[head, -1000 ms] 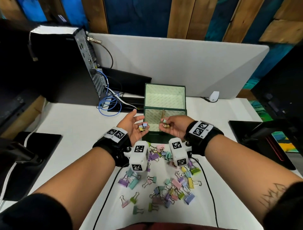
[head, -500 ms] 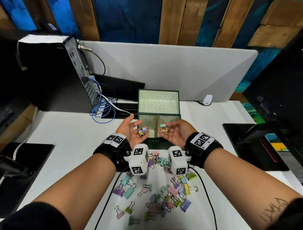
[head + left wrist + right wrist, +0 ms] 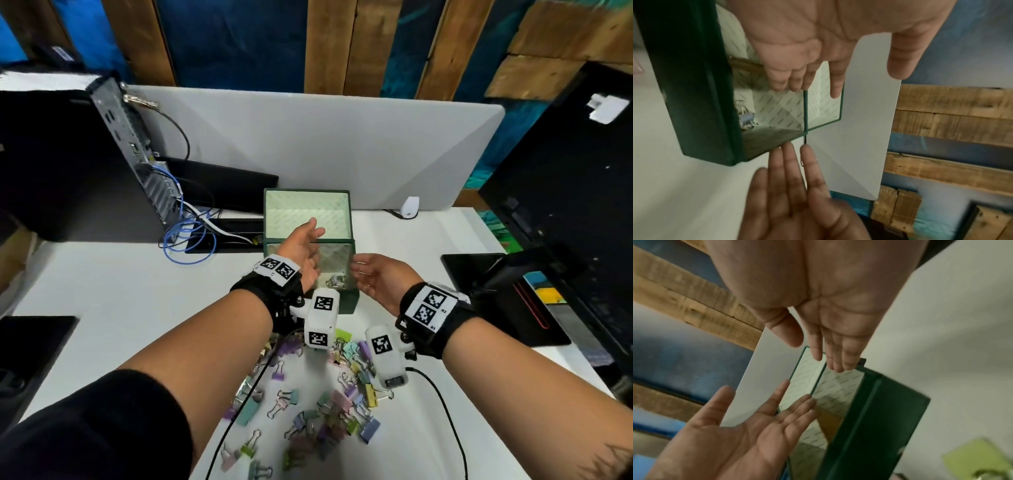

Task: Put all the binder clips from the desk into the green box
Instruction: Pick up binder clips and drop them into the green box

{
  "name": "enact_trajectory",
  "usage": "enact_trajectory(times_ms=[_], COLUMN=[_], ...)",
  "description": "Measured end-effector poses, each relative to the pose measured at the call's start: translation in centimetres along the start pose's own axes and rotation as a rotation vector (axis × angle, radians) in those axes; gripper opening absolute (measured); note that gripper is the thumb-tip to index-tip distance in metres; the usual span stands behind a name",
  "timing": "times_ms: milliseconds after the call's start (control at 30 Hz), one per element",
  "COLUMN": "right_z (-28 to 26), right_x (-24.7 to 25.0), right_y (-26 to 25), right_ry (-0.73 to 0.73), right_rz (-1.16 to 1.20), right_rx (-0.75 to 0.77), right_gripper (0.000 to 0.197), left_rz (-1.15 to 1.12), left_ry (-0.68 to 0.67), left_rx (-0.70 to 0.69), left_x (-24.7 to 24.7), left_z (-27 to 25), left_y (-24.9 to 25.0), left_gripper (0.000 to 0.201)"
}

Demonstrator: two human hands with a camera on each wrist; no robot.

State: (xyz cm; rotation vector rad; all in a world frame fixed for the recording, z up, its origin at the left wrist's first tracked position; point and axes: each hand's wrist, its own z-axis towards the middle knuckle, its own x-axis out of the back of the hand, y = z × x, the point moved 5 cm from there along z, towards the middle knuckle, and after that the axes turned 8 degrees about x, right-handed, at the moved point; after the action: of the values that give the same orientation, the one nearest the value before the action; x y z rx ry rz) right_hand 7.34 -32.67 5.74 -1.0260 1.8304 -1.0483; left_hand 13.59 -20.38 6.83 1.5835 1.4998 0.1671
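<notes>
Head view shows both the left hand and right hand spread empty over the green box. Binder clips heaped just before the box look light, stiff and springy; best pinched by their wire handles.

Open green box, pastel binder clips before it
</notes>
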Motion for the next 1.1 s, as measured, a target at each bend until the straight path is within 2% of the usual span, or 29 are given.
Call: enact_trajectory(times_ms=[67, 167, 233, 333, 433, 500, 567, 633, 667, 767, 967, 1100], right_z=[0.0, -0.3, -0.4, -0.9, -1.5, -1.8, -1.8, -1.7, -1.4, -0.9, -0.6, -0.8], right_x=[1.2, 2.7, 3.5, 4.0, 3.2, 2.6, 1.7, 0.7, -2.0, -2.4, -3.3, -3.7], right_y=[0.5, 1.5, 2.7, 4.7, 6.1, 6.6, 7.1, 7.4, 8.5, 9.0, 10.1, 10.2], right_ry=[-0.018, -0.069, -0.102, -0.188, -0.326, -0.389, -0.43, -0.463, -0.53, -0.489, -0.495, -0.453], right_rz=[-0.124, -0.287, -0.419, -0.627, -0.993, -1.182, -1.331, -1.466, -1.515, -1.584, -1.79, -1.805], right_rx=[-0.006, -0.026, -0.035, -0.032, 0.038, 0.056, 0.085, 0.126, 0.148, 0.135, 0.18, 0.236], right_gripper=[0.029, 0.029, 0.027, 0.025, 0.023, 0.027, 0.03, 0.038, 0.043, 0.055, 0.056, 0.049], left_rz=[0.068, 0.164, 0.352, 0.81, 1.183, 1.422, 1.655, 1.71, 1.657, 1.662, 1.732, 1.792], left_ry=[0.032, 0.081, 0.141, 0.207, 0.224, 0.273, 0.346, 0.4, 0.449, 0.425, 0.357, 0.284], left_rx=[-0.03, -0.054, -0.035, -0.068, -0.092, -0.085, -0.045, 0.031, 0.09, 0.074, -0.037, -0.02], left_x=[0.9, 2.9, 4.9, 7.9, 10.2, 11.1, 12.0, 12.7, 15.1, 14.8, 11.5, 10.6], left_z=[0.0, -1.0, -1.9, -3.7, -4.7, -4.6, -4.6, -4.6, -6.0, -5.7, -3.6, -2.2], left_y=[-0.5, -1.2, -1.9, -3.4, -5.0, -5.9, -6.5, -7.0, -7.4, -8.2, -8.0, -8.0], left_gripper=[0.045, 0.013, 0.006, 0.007, 0.016, 0.011, 0.033, 0.052, 0.057, 0.063, 0.067, 0.051])
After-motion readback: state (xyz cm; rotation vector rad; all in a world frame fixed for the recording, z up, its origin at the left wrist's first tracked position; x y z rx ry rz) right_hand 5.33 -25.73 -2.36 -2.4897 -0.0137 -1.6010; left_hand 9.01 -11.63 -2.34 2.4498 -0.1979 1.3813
